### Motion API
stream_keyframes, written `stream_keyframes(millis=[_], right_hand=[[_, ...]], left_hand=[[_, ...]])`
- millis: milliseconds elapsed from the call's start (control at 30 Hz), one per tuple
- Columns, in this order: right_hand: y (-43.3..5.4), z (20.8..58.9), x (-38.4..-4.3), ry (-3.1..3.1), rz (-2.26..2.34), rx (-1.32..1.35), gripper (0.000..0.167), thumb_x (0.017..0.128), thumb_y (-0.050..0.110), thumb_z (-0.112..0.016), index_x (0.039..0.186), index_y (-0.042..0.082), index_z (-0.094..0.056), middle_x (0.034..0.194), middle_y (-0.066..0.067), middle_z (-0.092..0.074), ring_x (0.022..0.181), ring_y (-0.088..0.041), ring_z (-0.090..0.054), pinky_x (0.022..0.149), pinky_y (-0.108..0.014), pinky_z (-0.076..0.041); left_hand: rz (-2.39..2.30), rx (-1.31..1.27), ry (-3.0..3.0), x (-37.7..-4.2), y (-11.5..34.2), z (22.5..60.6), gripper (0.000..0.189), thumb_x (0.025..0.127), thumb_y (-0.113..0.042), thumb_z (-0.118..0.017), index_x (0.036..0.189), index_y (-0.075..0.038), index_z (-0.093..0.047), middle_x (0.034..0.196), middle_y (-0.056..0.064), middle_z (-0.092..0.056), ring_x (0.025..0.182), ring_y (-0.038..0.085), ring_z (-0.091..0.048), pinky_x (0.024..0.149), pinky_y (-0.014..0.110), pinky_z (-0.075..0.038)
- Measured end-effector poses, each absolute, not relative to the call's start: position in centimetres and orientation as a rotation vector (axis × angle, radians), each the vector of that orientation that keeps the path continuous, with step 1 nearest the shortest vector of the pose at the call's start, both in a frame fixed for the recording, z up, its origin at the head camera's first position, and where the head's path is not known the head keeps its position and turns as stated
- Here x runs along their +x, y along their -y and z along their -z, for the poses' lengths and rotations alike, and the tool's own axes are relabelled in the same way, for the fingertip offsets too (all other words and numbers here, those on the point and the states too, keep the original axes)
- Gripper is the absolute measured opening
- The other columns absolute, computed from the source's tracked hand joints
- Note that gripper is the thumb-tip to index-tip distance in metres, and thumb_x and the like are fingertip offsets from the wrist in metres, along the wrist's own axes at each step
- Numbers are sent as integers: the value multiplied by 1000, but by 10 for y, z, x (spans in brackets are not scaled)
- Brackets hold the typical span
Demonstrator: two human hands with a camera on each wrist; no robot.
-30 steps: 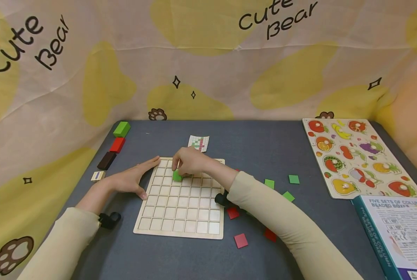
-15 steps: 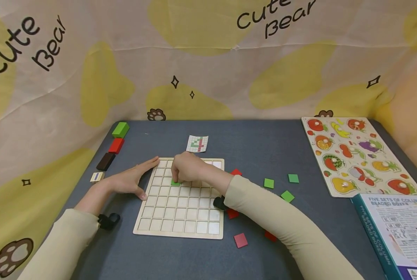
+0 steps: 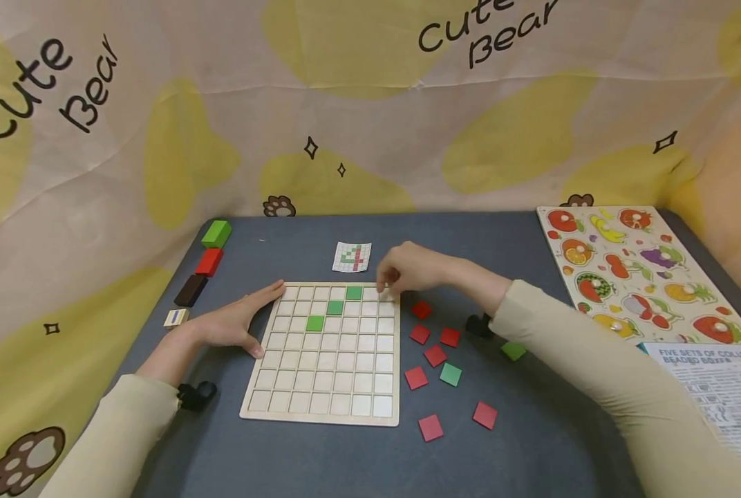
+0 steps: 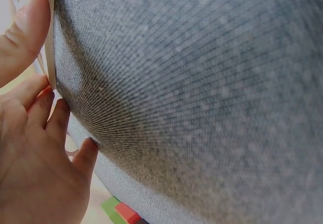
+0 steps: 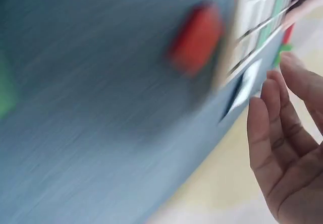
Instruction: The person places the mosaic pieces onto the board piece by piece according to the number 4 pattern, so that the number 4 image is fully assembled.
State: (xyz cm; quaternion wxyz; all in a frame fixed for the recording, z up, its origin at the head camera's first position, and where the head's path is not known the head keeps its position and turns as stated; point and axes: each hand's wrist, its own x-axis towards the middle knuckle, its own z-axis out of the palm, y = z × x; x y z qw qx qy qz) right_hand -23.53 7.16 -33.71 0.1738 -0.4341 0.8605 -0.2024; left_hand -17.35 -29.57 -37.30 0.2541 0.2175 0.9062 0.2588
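Observation:
A light wooden grid board (image 3: pixel 321 382) lies on the dark table with three green square tiles (image 3: pixel 335 308) in a diagonal line of its cells. My left hand (image 3: pixel 229 321) rests against the board's left edge, thumb and fingers spread. In the left wrist view the thumb touches the board edge (image 4: pixel 50 37), and the fingertips are beside it. My right hand (image 3: pixel 413 267) is over the board's far right corner, fingers loosely bent. The right wrist view shows nothing in that hand (image 5: pixel 290 138); the view is blurred.
Several red tiles (image 3: pixel 435 356) and a green tile (image 3: pixel 451 374) lie right of the board. A small pattern card (image 3: pixel 352 257) lies behind it. Coloured blocks (image 3: pixel 209 262) line the left edge. A fruit puzzle (image 3: pixel 632 270) and a book-like box (image 3: pixel 713 394) are at right.
My right hand pressed a green tile into a board cell, let it go and moved right and away, uncovering three green tiles. My left hand stays at the board's edge.

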Motion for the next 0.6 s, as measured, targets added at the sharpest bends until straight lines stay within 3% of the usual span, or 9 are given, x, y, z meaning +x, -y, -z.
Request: stream_keyframes(millis=[167, 333, 600], right_hand=[[-136, 338, -235, -2394, 556, -1159, 12, 84, 6, -73, 93, 14, -75, 86, 2, -73, 73, -4, -60, 67, -22, -50], [-186, 345, -226, -2269, 616, -1061, 19, 83, 5, -75, 98, 16, -75, 96, -1, -73, 84, -8, -64, 74, -22, -53], [-215, 353, -211, -2208, 653, -1015, 35, 80, 6, -77, 109, 25, -74, 107, -1, -67, 97, -17, -59, 81, -26, -52]], left_hand=[[-693, 570, -2467, -172, 296, 373, 119, 66, -17, -86, 160, -9, -13, 169, 14, -2, 153, 46, -6, 116, 73, -4], [-685, 554, -2467, -173, 297, 373, 119, 67, -18, -86, 160, -10, -11, 169, 14, -2, 153, 46, -7, 116, 73, -8], [-688, 561, -2466, -172, 296, 373, 120, 67, -19, -86, 160, -10, -11, 169, 15, -3, 153, 46, -7, 116, 73, -10]])
